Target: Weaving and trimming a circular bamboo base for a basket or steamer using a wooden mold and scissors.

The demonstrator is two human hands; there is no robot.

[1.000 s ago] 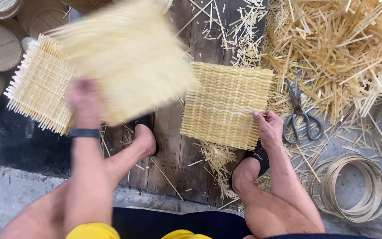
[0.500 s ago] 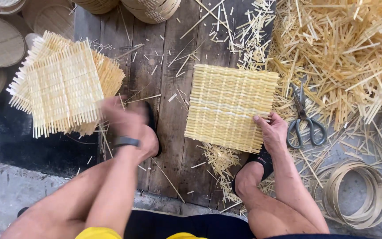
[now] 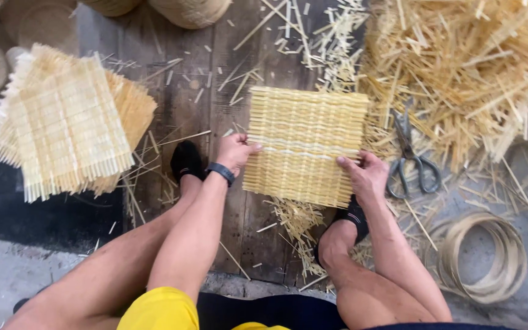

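Seated worker, viewed from above. Left hand [image 3: 234, 153] and right hand [image 3: 366, 176] each grip an opposite side edge of a square woven bamboo mat [image 3: 304, 143], fingers curled over its rim; the mat lies flat on the dark wooden floor [image 3: 197, 116] between the feet. Just right of it, scissors [image 3: 412, 160]; farther right, coiled bamboo hoops [image 3: 484, 256]. At left, a stack of finished mats [image 3: 65, 122]. Beyond, a heap of loose bamboo strips [image 3: 459, 67].
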